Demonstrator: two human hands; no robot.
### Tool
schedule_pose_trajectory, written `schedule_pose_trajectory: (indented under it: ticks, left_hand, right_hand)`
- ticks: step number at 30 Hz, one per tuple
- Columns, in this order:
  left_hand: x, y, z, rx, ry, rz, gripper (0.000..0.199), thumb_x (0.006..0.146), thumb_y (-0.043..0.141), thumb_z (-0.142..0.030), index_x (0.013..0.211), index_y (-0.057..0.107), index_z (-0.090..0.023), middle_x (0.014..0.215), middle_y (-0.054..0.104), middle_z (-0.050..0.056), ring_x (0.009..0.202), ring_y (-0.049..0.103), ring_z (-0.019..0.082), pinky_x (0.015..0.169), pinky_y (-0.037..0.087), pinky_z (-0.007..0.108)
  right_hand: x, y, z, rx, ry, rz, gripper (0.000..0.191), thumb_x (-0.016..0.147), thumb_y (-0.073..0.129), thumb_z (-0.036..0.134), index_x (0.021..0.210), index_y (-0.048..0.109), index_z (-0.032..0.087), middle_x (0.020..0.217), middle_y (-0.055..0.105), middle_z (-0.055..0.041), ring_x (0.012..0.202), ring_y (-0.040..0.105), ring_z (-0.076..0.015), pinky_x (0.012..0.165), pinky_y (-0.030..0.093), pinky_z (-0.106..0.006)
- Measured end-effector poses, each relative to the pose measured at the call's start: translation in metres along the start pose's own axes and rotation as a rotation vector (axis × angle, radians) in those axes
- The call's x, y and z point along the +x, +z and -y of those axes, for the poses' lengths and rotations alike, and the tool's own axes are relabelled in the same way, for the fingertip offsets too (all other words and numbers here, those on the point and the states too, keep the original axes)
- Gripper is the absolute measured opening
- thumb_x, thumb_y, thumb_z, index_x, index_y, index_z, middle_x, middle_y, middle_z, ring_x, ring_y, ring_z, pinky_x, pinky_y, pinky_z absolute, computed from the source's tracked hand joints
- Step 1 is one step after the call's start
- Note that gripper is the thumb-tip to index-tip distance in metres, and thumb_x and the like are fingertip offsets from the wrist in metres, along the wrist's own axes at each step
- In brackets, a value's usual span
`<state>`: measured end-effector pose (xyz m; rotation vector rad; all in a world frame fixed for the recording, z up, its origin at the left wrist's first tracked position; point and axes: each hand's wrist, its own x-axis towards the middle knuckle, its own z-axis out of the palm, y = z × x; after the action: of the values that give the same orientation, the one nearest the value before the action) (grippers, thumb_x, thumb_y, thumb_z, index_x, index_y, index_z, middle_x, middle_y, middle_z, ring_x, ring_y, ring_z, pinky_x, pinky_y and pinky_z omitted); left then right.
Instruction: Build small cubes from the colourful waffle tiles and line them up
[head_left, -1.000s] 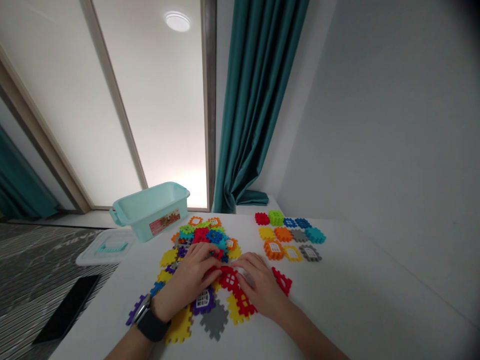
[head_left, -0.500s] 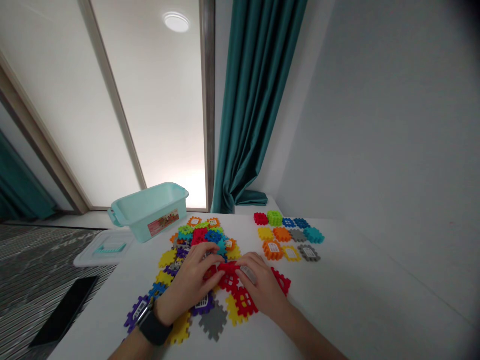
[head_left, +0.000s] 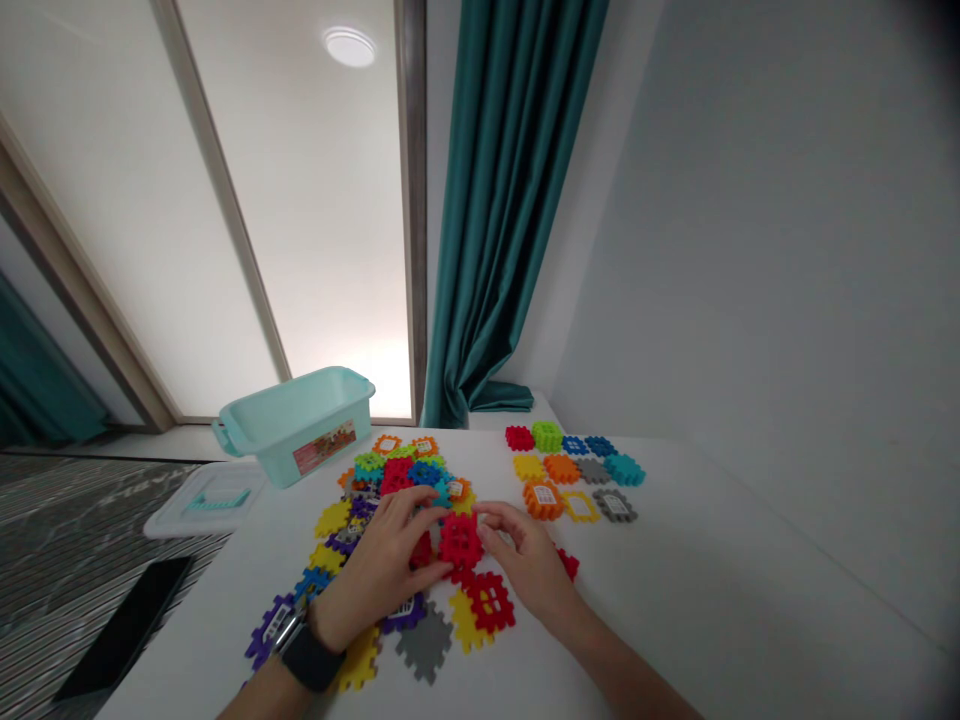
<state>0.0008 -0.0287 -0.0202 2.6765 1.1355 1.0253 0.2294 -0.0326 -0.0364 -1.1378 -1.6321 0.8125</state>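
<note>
A red plastic waffle block (head_left: 460,540) lies between my hands, with a second red piece (head_left: 421,550) partly under my left hand. My left hand (head_left: 382,567), wearing a black smartwatch (head_left: 304,655), curves around the red pieces, its fingertips and thumb against the block. My right hand (head_left: 525,560) rests just right of it, fingers spread at the block's edge. Below lie a red block (head_left: 490,602), a yellow block (head_left: 465,620) and a grey block (head_left: 425,645). A heap of multicoloured blocks (head_left: 394,480) sits beyond my hands.
A neat group of coloured blocks (head_left: 570,475) lies on the white table (head_left: 697,560) to the right. At the far left stand a mint plastic bin (head_left: 296,430) and its lid (head_left: 206,500). A black phone (head_left: 124,628) lies on the striped floor beyond the table edge.
My right hand has shifted right, off the top of the red block. The red block now shows more fully between my hands, and my view has tilted slightly.
</note>
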Motion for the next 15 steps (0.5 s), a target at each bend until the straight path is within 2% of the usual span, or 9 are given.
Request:
schedule_pose_trajectory:
  ticks: [3, 7, 10, 15]
  left_hand:
    - [-0.0009, 0.0017, 0.003, -0.024, -0.029, -0.015, 0.055, 0.077, 0.084, -0.025, 0.126, 0.058, -0.024, 0.133, 0.054, 0.013, 0.122, 0.056, 0.032, 0.103, 0.051, 0.051]
    - [-0.0021, 0.0027, 0.0056, -0.047, -0.049, -0.034, 0.053, 0.08, 0.081, -0.025, 0.128, 0.057, -0.025, 0.135, 0.053, 0.013, 0.124, 0.055, 0.032, 0.104, 0.051, 0.051]
    - [-0.003, 0.0028, 0.006, -0.06, -0.054, -0.033, 0.05, 0.083, 0.079, -0.026, 0.128, 0.058, -0.025, 0.136, 0.052, 0.013, 0.125, 0.055, 0.032, 0.104, 0.051, 0.05]
    - [-0.0027, 0.0025, 0.0054, -0.068, -0.057, -0.034, 0.049, 0.084, 0.078, -0.025, 0.128, 0.057, -0.025, 0.136, 0.053, 0.013, 0.125, 0.056, 0.032, 0.105, 0.051, 0.05]
  right_hand:
    - [-0.0033, -0.0028, 0.0071, -0.128, -0.174, -0.001, 0.026, 0.095, 0.056, 0.027, 0.116, 0.069, 0.023, 0.111, 0.071, -0.0082, 0.105, 0.067, -0.0229, 0.095, 0.056, -0.039]
    - [-0.0073, -0.006, 0.0106, -0.293, -0.391, 0.053, 0.044, 0.09, 0.061, 0.019, 0.134, 0.058, 0.026, 0.134, 0.061, -0.0104, 0.126, 0.057, -0.0244, 0.109, 0.049, -0.043]
    - [-0.008, -0.0067, 0.0081, -0.36, -0.442, 0.102, 0.052, 0.089, 0.062, 0.016, 0.139, 0.054, 0.027, 0.137, 0.059, -0.0101, 0.128, 0.056, -0.0249, 0.11, 0.049, -0.045]
    - [-0.0065, -0.0071, 0.0056, -0.379, -0.456, 0.097, 0.054, 0.088, 0.06, 0.013, 0.139, 0.053, 0.028, 0.136, 0.06, -0.01, 0.127, 0.057, -0.0249, 0.108, 0.051, -0.046]
